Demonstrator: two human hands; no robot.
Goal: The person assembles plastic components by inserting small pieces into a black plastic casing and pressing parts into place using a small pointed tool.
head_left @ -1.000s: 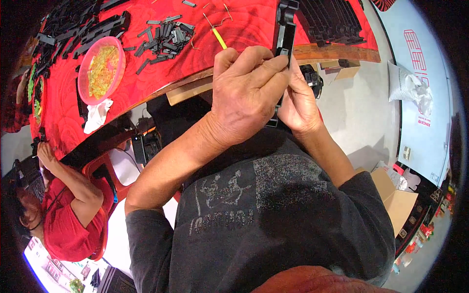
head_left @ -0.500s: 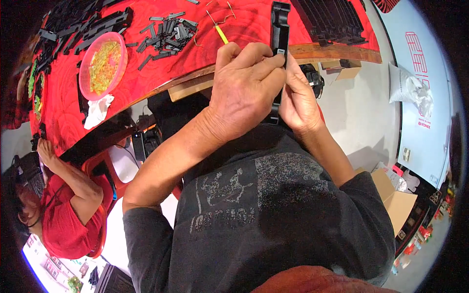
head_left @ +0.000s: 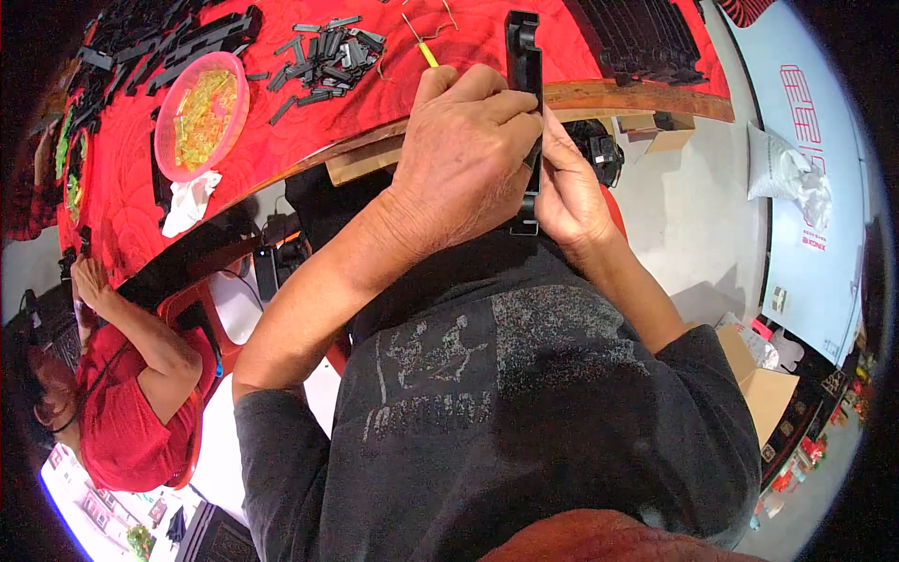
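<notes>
Upright in front of my torso is a long, narrow black plastic part (head_left: 526,70) with a hollow, trough-like side. My left hand (head_left: 465,155) reaches across it, its fingers curled and closed against the part's middle. Whether a small piece is pinched under those fingertips is hidden. From the other side my right hand (head_left: 573,192) grips the same part, with some fingers hidden behind it. A thin tool with a yellow handle (head_left: 428,55) lies on the table just beyond my left hand, its lower end covered by the hand.
On the red-covered table (head_left: 281,155) are a heap of small black pieces (head_left: 332,61), a pink basket (head_left: 242,117) of yellowish clear pieces, and a white crumpled tissue (head_left: 190,203). Stacked long black parts (head_left: 641,42) stand at the right. A co-worker in red (head_left: 140,412) sits at the left.
My left hand has shifted slightly left and turned a little over the part. The part's upper end has moved slightly left. The view has shifted a little.
</notes>
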